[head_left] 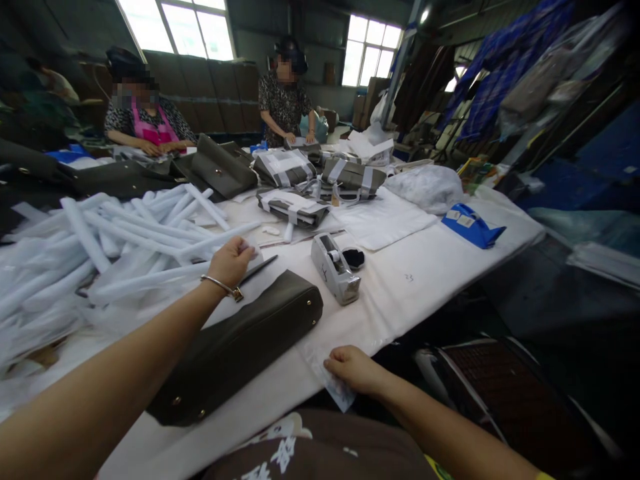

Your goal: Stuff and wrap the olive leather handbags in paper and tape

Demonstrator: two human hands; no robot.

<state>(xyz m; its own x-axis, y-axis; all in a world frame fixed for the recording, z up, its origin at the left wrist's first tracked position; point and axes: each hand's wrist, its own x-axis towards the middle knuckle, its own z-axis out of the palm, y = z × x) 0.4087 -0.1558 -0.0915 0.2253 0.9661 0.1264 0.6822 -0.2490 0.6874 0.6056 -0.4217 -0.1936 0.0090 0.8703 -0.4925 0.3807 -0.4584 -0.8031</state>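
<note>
My left hand (pixel 231 262), with a bracelet at the wrist, is closed above the far edge of a dark olive bag (pixel 250 340). A whitish, see-through bit shows past its fingers, but what they grip is unclear. The bag lies on its side, its base with small gold studs towards me. At the table's near edge my right hand (pixel 353 368) pinches a small clear plastic bag (pixel 340 395), which hangs partly over the edge. Behind the olive bag, near my left hand, lies a dark pointed blade-like tool (pixel 263 265). A grey tape dispenser (pixel 334 270) stands to the right.
White foam tubes (pixel 145 227) are heaped at left. Olive bags with white wrapping (pixel 287 170) are piled further back, beside white sheets (pixel 383 217). A blue tape dispenser-like object (pixel 473 225) sits at right. Two people (pixel 150 123) work across the table (pixel 405 293).
</note>
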